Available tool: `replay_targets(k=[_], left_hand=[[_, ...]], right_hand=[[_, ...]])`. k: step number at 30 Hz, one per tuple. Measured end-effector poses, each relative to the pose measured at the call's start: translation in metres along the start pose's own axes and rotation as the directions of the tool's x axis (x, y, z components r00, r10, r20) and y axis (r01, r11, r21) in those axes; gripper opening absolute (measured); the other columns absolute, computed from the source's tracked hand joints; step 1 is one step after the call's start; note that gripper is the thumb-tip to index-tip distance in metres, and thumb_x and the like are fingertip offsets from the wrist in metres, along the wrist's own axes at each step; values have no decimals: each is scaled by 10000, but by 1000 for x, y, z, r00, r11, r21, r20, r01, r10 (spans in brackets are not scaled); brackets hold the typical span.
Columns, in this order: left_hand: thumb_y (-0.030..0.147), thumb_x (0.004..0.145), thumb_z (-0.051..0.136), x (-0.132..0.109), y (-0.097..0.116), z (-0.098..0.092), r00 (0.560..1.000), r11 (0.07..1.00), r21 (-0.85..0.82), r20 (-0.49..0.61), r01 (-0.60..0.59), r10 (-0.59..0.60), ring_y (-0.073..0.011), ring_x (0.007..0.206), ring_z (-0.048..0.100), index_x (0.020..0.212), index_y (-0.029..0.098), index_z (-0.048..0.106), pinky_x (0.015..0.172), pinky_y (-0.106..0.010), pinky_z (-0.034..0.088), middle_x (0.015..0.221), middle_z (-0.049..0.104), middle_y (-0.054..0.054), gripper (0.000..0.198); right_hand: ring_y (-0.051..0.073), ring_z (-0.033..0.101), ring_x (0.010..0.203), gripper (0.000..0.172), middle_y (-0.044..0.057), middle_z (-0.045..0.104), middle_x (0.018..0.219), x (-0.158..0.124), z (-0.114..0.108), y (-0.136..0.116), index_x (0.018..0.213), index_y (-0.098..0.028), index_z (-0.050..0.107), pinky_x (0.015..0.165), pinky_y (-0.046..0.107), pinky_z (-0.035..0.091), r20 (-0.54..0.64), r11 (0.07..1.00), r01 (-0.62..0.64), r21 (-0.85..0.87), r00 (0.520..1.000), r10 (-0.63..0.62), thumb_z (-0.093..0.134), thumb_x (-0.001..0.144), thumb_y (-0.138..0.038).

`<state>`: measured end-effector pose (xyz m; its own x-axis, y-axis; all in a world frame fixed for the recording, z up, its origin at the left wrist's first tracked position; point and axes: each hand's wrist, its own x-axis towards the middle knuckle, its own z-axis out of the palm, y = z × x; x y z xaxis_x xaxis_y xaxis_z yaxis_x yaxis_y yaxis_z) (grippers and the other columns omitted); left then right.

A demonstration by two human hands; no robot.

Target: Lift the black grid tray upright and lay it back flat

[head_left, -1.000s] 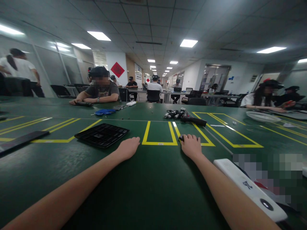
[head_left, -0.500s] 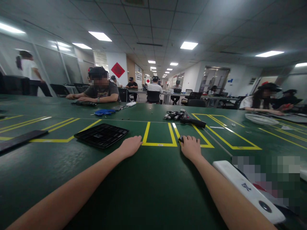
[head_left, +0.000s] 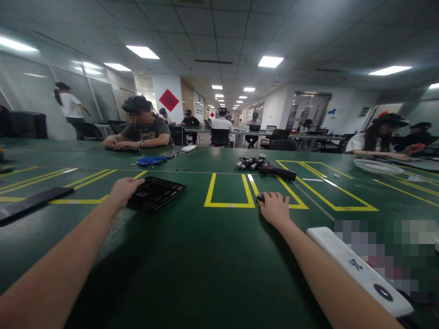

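Note:
At the left, my left hand (head_left: 126, 193) is closed on the left edge of a shallow black plastic tray (head_left: 159, 194) with a gridded inside. The tray lies on the green table (head_left: 192, 256). My right hand (head_left: 275, 208) rests palm down, fingers curled over a small black object (head_left: 260, 197) that resembles a computer mouse; most of it is hidden under the hand. Both lie by the yellow tape rectangles (head_left: 229, 205) on the table top.
Beyond my right hand lie a black-handled tool (head_left: 278, 173) and a heap of cables (head_left: 252, 163). A white power bank-like device (head_left: 356, 269) is beside my right forearm. A dark flat bar (head_left: 37, 203) lies far left. Blue gloves (head_left: 151, 161) sit near a seated person (head_left: 146, 125) opposite.
My left hand has moved left, from bare table right of the tray to the tray's left edge, and taken hold. My right hand stays put. A person in the background walks right.

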<state>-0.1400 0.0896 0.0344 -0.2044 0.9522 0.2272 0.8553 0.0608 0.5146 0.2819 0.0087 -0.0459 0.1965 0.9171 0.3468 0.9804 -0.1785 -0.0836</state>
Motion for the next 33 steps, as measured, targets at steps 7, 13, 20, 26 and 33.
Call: replay_targets(k=[7,13,20,26,33], left_hand=[[500,706,515,5,-16,5,966,901,431,247,-43,-72,-262,790,583,632,96,569,641,-302,397,714,617,-95,414],[474,733,487,1,-8,14,979,869,495,176,0,-101,-322,916,555,765,80,574,689,-345,412,975,606,-191,405],[494,743,463,-39,59,70,972,984,22,161,-179,173,-187,702,567,946,131,514,535,-240,370,772,589,-53,419],[426,738,480,-99,109,104,840,815,-461,229,-351,492,-110,528,398,882,151,456,501,-229,324,570,367,66,312],[395,759,472,-121,108,100,790,787,-501,284,-361,543,-105,559,356,915,151,424,522,-235,311,605,334,66,293]], right_hand=[[317,291,1221,445,128,448,1284,3,-2,2,1241,-158,420,937,617,208,79,994,-83,66,994,77,385,828,-319],[308,415,1101,387,148,543,1161,8,-2,4,1146,-133,527,891,481,339,8,983,-59,176,998,58,488,775,-237],[222,508,1024,407,79,593,1084,-2,-9,-36,1099,-159,566,918,392,369,-37,633,134,762,986,-164,595,694,-192],[204,522,1061,370,33,600,1086,-21,-9,-59,1039,-189,568,940,375,391,-57,114,127,985,874,-483,629,675,-168],[233,505,1084,454,70,556,1156,-22,3,-57,1112,-167,530,946,408,395,-117,181,218,959,886,-448,638,671,-170]])
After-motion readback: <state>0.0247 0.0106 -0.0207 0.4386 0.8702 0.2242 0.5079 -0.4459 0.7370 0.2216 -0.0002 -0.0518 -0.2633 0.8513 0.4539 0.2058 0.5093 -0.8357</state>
